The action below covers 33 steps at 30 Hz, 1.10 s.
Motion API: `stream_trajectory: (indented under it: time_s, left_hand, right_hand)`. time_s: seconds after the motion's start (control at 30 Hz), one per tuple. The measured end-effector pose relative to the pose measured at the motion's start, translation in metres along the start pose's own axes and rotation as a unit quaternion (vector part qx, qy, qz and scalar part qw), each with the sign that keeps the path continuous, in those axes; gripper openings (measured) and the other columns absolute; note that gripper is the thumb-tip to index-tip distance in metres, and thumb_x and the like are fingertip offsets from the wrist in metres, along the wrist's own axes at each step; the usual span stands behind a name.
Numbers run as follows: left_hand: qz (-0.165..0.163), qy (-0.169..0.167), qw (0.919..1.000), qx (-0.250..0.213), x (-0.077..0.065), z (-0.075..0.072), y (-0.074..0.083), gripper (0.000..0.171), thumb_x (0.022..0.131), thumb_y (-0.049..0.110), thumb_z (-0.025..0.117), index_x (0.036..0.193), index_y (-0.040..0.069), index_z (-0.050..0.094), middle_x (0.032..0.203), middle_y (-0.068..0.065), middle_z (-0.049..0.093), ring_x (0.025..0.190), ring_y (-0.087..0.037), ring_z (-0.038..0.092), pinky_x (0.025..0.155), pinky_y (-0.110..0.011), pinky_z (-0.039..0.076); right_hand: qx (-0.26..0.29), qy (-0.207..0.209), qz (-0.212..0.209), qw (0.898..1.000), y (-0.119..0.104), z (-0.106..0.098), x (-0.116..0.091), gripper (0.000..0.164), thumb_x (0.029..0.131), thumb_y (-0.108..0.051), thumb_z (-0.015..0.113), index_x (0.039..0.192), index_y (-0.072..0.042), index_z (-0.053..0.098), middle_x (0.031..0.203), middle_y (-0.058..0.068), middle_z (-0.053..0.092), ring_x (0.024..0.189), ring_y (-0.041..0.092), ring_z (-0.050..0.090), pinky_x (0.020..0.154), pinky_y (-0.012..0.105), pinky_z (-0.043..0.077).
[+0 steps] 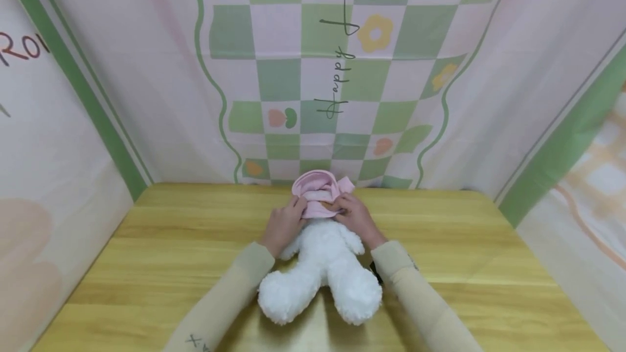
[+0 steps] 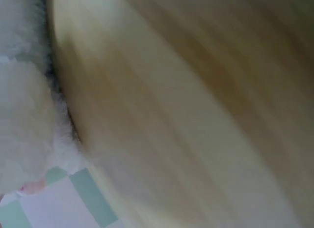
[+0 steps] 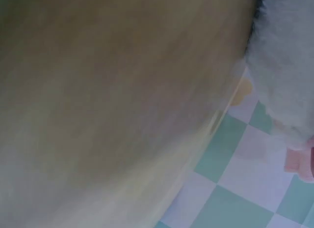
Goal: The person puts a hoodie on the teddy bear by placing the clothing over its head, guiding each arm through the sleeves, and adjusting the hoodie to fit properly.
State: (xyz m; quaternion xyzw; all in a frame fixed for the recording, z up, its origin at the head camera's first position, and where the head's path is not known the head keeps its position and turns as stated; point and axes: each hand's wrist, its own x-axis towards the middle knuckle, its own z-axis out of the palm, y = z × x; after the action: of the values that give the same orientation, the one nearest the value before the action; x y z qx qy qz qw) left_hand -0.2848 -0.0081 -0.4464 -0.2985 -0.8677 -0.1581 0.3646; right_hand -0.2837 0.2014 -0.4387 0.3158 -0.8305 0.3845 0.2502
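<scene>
A white plush toy (image 1: 323, 249) lies on the wooden table with its legs toward me and its head end at the far side. Pink doll clothing (image 1: 318, 211) with a wide, round opening covers the head end. My left hand (image 1: 286, 222) pinches the left edge of the cloth, while my right hand (image 1: 358, 215) pinches its right edge. Beyond the right hand a pink flap sticks out. White fur (image 2: 24, 125) fills the left side of the left wrist view. In the right wrist view, fur (image 3: 289, 66) and a bit of pink cloth (image 3: 299, 163) show at the right.
The table (image 1: 195, 232) ends at a hanging cloth (image 1: 279, 77) with green checks and flowers, close behind the pink clothing. Pale cloth walls (image 1: 63, 140) flank both sides. A small dark object (image 1: 375, 272) shows beside the right sleeve.
</scene>
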Motion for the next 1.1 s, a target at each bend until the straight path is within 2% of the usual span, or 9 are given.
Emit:
stream_trajectory:
  time_s: [0.1,0.2,0.33,0.4,0.5,0.63,0.83,0.97,1.1]
  left_hand:
    - [-0.044,-0.028,0.9986,-0.01,0.005,-0.003,0.004,0.036,0.077,0.023,0.077,0.1,0.009,0.053,0.088,-0.006,0.059,0.054,-0.018,0.057,0.041,-0.029,0.043]
    - [-0.063,-0.076,0.9949,-0.017,0.012,-0.008,0.005,0.048,0.079,0.027,0.076,0.118,0.008,0.056,0.107,-0.009,0.062,0.063,-0.019,0.061,0.044,-0.029,0.045]
    - [-0.048,-0.149,0.9875,-0.01,0.019,-0.009,0.005,0.057,0.083,0.033,0.072,0.132,0.01,0.054,0.125,-0.008,0.062,0.088,-0.021,0.068,0.059,-0.032,0.054]
    - [-0.038,-0.173,0.9842,-0.002,0.022,-0.008,0.006,0.057,0.084,0.036,0.071,0.132,0.011,0.055,0.125,-0.006,0.064,0.096,-0.021,0.068,0.069,-0.034,0.057]
    - [-0.027,-0.189,0.9816,0.004,0.024,-0.008,0.009,0.052,0.084,0.035,0.07,0.129,0.011,0.057,0.121,-0.005,0.065,0.102,-0.022,0.066,0.079,-0.036,0.057]
    - [-0.007,-0.178,0.9835,0.027,0.024,-0.009,0.015,0.042,0.082,0.031,0.072,0.118,0.012,0.06,0.112,-0.005,0.063,0.096,-0.024,0.062,0.085,-0.035,0.053]
    - [0.029,-0.105,0.9917,0.068,0.017,-0.004,0.02,0.027,0.08,0.024,0.071,0.102,0.016,0.058,0.101,-0.001,0.063,0.097,-0.022,0.056,0.088,-0.037,0.045]
    - [0.032,-0.08,0.996,0.027,0.012,-0.003,0.02,0.024,0.08,0.015,0.071,0.099,0.014,0.057,0.096,-0.003,0.061,0.091,-0.021,0.059,0.079,-0.033,0.052]
    - [0.002,-0.088,0.9951,-0.045,0.009,-0.003,0.016,0.03,0.08,0.01,0.073,0.106,0.012,0.058,0.103,-0.008,0.058,0.092,-0.023,0.062,0.072,-0.034,0.056]
  right_hand:
    - [-0.021,-0.009,-0.005,1.0,0.0,-0.003,0.0,0.023,0.071,0.013,0.072,0.089,0.002,0.066,0.1,0.019,0.06,0.092,0.032,0.06,0.079,0.034,0.056]
    - [-0.038,-0.042,0.013,0.998,0.0,-0.007,0.0,0.041,0.073,0.007,0.075,0.111,0.006,0.061,0.115,0.025,0.058,0.107,0.038,0.058,0.089,0.045,0.052]
    - [-0.049,-0.091,0.073,0.992,-0.001,-0.014,-0.001,0.055,0.076,0.002,0.074,0.126,0.01,0.053,0.117,0.027,0.059,0.109,0.04,0.058,0.093,0.051,0.049]
    - [-0.057,-0.107,0.099,0.988,-0.001,-0.017,-0.001,0.052,0.078,0.0,0.074,0.125,0.01,0.054,0.113,0.025,0.06,0.104,0.037,0.06,0.091,0.049,0.051]
    - [-0.058,-0.112,0.103,0.987,0.001,-0.019,-0.003,0.043,0.078,-0.001,0.073,0.118,0.008,0.059,0.109,0.021,0.061,0.098,0.032,0.061,0.086,0.044,0.053]
    - [-0.041,-0.103,0.091,0.99,0.003,-0.019,-0.006,0.032,0.077,0.004,0.071,0.108,0.006,0.063,0.104,0.018,0.061,0.093,0.027,0.059,0.082,0.036,0.053]
    - [-0.014,-0.074,0.024,0.997,0.004,-0.019,-0.01,0.027,0.069,0.016,0.062,0.093,0.004,0.066,0.097,0.016,0.058,0.086,0.025,0.055,0.073,0.026,0.051]
    - [-0.013,-0.072,-0.023,0.997,0.003,-0.019,-0.011,0.025,0.069,0.018,0.059,0.088,0.004,0.067,0.098,0.018,0.057,0.087,0.028,0.055,0.071,0.026,0.052]
    - [-0.009,-0.054,0.003,0.998,0.003,-0.018,-0.013,0.027,0.073,0.018,0.064,0.098,0.007,0.063,0.111,0.025,0.053,0.097,0.034,0.056,0.079,0.032,0.054]
